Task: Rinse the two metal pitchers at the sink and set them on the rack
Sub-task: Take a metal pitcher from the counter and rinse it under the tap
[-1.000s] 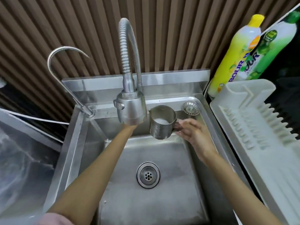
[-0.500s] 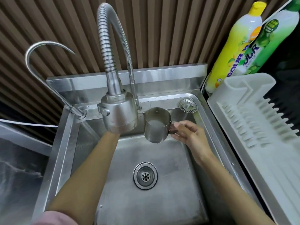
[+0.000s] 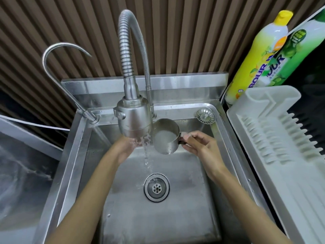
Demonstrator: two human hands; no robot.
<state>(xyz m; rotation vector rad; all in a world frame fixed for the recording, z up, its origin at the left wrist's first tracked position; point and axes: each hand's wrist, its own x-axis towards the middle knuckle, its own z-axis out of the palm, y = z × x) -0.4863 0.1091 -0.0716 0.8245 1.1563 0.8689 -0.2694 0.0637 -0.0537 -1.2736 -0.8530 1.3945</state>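
Note:
A small metal pitcher (image 3: 166, 138) with a whitish liquid in its bottom hangs over the steel sink (image 3: 226, 138), just right of the spray head (image 3: 133, 120). My right hand (image 3: 200, 145) grips its dark handle and keeps it about upright. Water runs from the spray head down toward the drain (image 3: 156, 187), passing left of the pitcher. My left hand (image 3: 126, 147) sits under the spray head in the stream, holding nothing, its fingertips partly hidden by the head. Only one pitcher is in view. The white plastic rack (image 3: 274, 138) lies right of the sink.
A thin curved tap (image 3: 58, 50) stands at the sink's back left. A loose strainer (image 3: 205, 116) rests in the back right corner. Two tall detergent bottles (image 3: 260, 55) lean behind the rack. A steel counter (image 3: 21, 173) lies to the left.
Water now flows from the spray head; before it was dry. My left hand has drawn back from behind the head into the stream. The pitcher stays in my right hand, close to the head.

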